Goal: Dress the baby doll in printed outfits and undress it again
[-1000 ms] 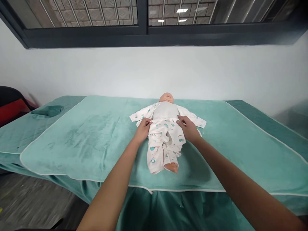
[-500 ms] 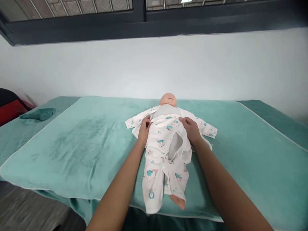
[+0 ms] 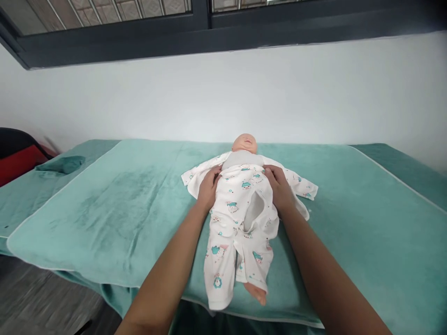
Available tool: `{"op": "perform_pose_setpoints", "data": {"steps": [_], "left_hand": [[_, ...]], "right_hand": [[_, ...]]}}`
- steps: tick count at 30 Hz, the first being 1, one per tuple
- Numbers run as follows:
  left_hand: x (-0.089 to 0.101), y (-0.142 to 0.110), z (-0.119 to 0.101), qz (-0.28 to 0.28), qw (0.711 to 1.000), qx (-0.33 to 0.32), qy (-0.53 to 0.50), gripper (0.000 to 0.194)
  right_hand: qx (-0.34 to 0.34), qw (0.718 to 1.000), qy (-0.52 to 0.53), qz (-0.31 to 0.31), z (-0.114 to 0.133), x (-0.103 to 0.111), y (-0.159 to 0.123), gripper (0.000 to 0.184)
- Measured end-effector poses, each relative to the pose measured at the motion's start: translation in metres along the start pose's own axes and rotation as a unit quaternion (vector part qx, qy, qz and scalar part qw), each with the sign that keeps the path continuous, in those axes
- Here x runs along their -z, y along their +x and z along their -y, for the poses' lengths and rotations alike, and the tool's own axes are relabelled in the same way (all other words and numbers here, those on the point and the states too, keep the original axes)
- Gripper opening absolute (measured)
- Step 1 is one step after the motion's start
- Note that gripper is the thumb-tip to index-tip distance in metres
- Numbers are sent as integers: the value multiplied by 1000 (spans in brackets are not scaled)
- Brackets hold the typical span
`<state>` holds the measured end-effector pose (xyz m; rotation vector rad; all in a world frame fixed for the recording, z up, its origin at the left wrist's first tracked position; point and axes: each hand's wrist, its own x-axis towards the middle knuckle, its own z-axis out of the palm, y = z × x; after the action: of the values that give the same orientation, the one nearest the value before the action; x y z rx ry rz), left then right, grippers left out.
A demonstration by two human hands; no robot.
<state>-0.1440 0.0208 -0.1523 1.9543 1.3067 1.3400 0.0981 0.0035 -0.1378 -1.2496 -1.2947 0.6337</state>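
So in the head view your left hand and right hand are apart, one at each side of the doll's patterned pants, fingers by the waistband. Can't tell how tight they're pinching. The doll lies face-up on the light green blanket, open jacket spread beneath, wall right behind its head.

Surroundings: window, wall, bedding, floor.
Dark window frame along top, metal bars behind glass, upper left; white wall below. Red-and-black object at left edge, cut off. Light-edged green blanket across centre; grey wood-look floor, lower left.
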Motion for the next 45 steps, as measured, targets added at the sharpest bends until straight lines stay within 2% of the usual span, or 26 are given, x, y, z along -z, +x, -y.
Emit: {"op": "perform_pose_setpoints", "data": {"steps": [3, 7, 10, 14, 18, 22, 24, 28, 30, 33, 35, 40, 42, 45], "left_hand": [[1, 6, 8, 7, 997, -34, 70, 40], [1, 9, 15, 7, 988, -28, 154, 47], [2, 7, 11, -4, 987, -54, 149, 38], [5, 2, 1, -40, 992, -83, 85, 27], [6, -2, -10, -60, 997, -24, 34, 19], [10, -6, -19, -28, 993, 99, -49, 12], [15, -7, -23, 5, 982, 157, -103, 11], [29, -8, -31, 109, 942, 240, -208, 18], [34, -9, -34, 148, 925, 250, -247, 23], [39, -10, -35, 178, 909, 249, -282, 28], [39, -11, -34, 184, 898, 251, -311, 30], [33, -10, -33, 175, 859, 253, -409, 39], [30, -11, -33, 163, 858, 257, -414, 40], [25, -12, -34, 121, 876, 259, -387, 34]], "right_hand": [[-32, 999, -8, -4, -1, 2, -1, 36], [-57, 998, -2, -30, -2, 1, -1, 36], [-53, 998, -11, -45, -4, -1, 1, 34], [-57, 996, -61, -9, -8, 0, 4, 39], [-64, 995, -76, 16, -7, 5, 4, 38], [-84, 992, -54, 82, -5, 22, 4, 29], [-111, 985, -32, 128, -5, 32, 3, 26], [-173, 963, 29, 206, 1, 44, -2, 21], [-190, 947, 81, 245, 6, 45, -5, 22], [-202, 926, 154, 281, 11, 42, -7, 26], [-201, 923, 181, 275, 12, 39, -8, 28], [-191, 935, 221, 202, 7, 31, -10, 28], [-181, 944, 217, 172, 5, 27, -10, 21], [-149, 960, 196, 129, 5, 21, -11, 18]]}}
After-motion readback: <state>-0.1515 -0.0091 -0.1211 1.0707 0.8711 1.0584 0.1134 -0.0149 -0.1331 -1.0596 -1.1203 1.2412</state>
